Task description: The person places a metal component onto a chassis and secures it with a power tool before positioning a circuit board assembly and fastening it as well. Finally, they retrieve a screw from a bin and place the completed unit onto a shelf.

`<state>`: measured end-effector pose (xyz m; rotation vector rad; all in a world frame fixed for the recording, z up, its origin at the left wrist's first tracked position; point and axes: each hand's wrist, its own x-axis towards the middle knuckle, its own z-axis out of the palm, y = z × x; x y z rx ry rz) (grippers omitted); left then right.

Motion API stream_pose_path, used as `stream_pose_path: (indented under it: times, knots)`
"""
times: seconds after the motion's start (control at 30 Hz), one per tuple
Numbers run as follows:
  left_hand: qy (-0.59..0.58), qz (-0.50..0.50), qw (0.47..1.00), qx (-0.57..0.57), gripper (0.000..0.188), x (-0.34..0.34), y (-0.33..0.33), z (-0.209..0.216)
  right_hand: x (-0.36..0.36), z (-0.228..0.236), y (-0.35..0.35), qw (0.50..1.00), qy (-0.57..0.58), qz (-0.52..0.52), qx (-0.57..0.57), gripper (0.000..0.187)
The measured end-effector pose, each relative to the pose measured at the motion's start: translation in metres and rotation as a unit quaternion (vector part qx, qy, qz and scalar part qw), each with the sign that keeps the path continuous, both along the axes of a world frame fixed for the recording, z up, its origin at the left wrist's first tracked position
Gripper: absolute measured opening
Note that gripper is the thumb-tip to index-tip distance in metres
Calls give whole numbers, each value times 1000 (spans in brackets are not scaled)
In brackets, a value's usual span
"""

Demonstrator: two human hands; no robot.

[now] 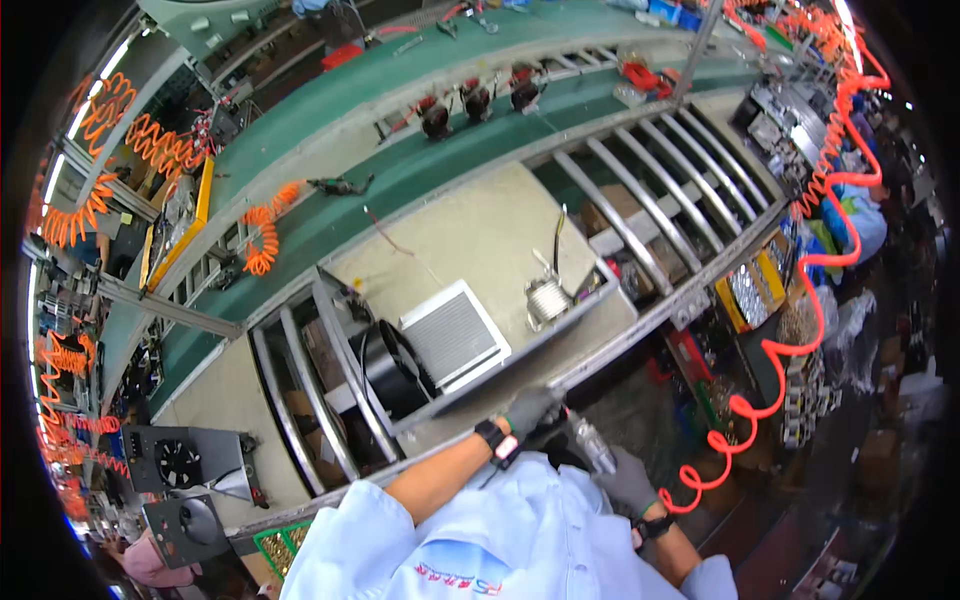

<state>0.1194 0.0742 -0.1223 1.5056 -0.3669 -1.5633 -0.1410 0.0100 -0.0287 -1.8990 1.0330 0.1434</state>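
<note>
My right hand (630,482), in a grey glove, is wrapped round a silver air screwdriver (592,445) just in front of my body. Its tip points up and left, toward my left hand. My left hand (532,408), also gloved, has its fingers curled together close to that tip, by the near edge of the workbench. What those fingers hold, if anything, is too small to make out. Beyond my hands, a metal-edged base panel (480,225) bears a silver finned radiator (455,335), a round black fan housing (390,368) and a silver ribbed part (547,300) with tubes.
Metal rollers (650,220) lie on both sides of the panel. An orange coiled air hose (745,408) hangs at my right. Green conveyor belts (410,150) run behind. A grey unit with a fan (180,462) stands at the left. A person in pink (145,560) is at lower left.
</note>
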Motion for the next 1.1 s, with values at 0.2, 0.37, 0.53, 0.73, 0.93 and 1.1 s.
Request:
stream_pose_path:
  times: [0.2,0.37,0.53,0.73,0.93,1.1]
  knots:
    - [208,105,972,-33,24,-8,16,5,-7,-11,-25,926,58,-54,370,48]
    - [70,104,991,45,33,-18,33,7,9,-34,-1,994,-22,26,104,42]
    - [-158,-72,976,129,45,-1,59,74,53,-75,-1,997,-42,39,57,45]
    - [-411,-26,911,30,45,101,35,162,89,-99,5,997,15,36,67,42]
    - [-572,-177,781,179,55,219,-39,115,93,-100,21,997,-8,2,78,42]
    - [-565,-261,732,277,72,238,-64,63,102,-110,31,998,-5,-27,57,45]
